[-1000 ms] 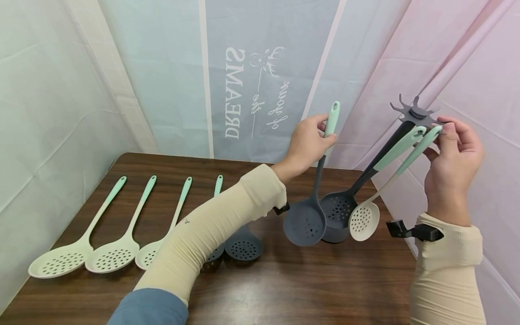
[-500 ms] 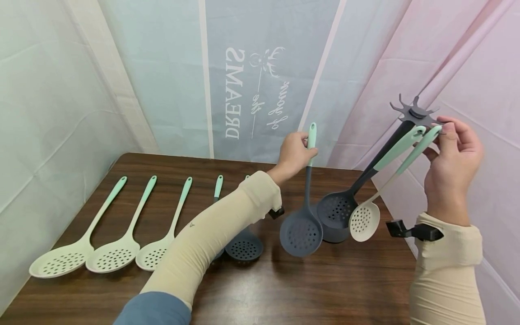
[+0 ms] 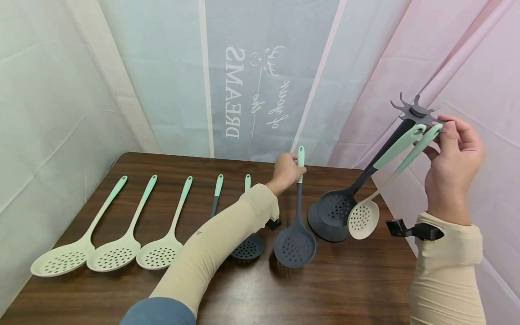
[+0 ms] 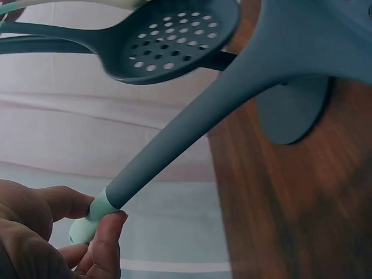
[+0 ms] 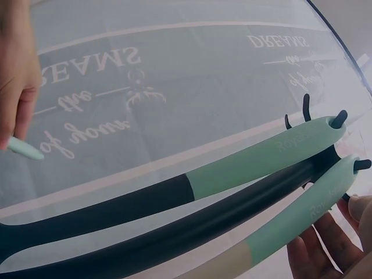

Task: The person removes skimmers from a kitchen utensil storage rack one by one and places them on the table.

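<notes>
My left hand (image 3: pixel 286 172) grips the mint handle of a dark grey skimmer (image 3: pixel 295 246), whose perforated bowl hangs low over the table. In the left wrist view, thumb and fingers pinch that handle (image 4: pixel 93 218) near its end. At the right, my right hand (image 3: pixel 455 158) pinches a hook at the top of a dark utensil stand (image 3: pixel 418 113), which leans. A cream skimmer (image 3: pixel 363 220) hangs from the stand beside the right fingers, and a second dark skimmer (image 3: pixel 335 208) hangs next to it. Both mint handles show looped over hooks (image 5: pixel 339 119) in the right wrist view.
Three cream skimmers (image 3: pixel 113 255) lie in a row at the left of the brown table (image 3: pixel 345 289). Two dark ones, one being a skimmer (image 3: pixel 248 247), lie partly under my left forearm. The stand's round base (image 3: pixel 327 232) sits near the right edge. Printed curtains (image 3: pixel 170 81) enclose the back and sides.
My left hand has carried the dark skimmer left and down, away from the stand and closer to the table. The right hand has stayed in place at the stand's top.
</notes>
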### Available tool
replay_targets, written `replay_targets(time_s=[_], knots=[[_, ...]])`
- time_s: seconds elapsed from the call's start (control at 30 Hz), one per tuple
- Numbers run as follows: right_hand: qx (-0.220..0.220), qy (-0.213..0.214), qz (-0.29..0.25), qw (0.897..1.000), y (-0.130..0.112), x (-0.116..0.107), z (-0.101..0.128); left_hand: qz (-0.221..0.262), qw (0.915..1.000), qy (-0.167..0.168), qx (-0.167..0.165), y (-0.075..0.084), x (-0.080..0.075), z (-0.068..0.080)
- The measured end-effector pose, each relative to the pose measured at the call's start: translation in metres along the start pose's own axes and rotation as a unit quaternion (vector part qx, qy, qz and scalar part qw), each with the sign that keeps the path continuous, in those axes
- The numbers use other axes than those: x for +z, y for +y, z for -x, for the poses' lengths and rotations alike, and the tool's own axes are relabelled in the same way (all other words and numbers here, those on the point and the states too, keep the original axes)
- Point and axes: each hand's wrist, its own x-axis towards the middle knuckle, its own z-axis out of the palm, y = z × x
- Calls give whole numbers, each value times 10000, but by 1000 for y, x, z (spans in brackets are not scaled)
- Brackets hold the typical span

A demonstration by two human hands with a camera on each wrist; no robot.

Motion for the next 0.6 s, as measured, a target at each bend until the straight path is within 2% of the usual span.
replay_targets(time_s=[0.2, 0.43, 0.6], knots=[[68, 22, 52, 10000, 0, 1, 0, 176, 9986, -78, -494, -16, 7, 2], [82, 16, -2, 10000, 1, 1, 0, 198, 9941, 66, -1066, -36, 11, 1], [46, 51, 19, 10000, 1, 2, 1, 112, 9919, 30, -1267, -48, 14, 1]])
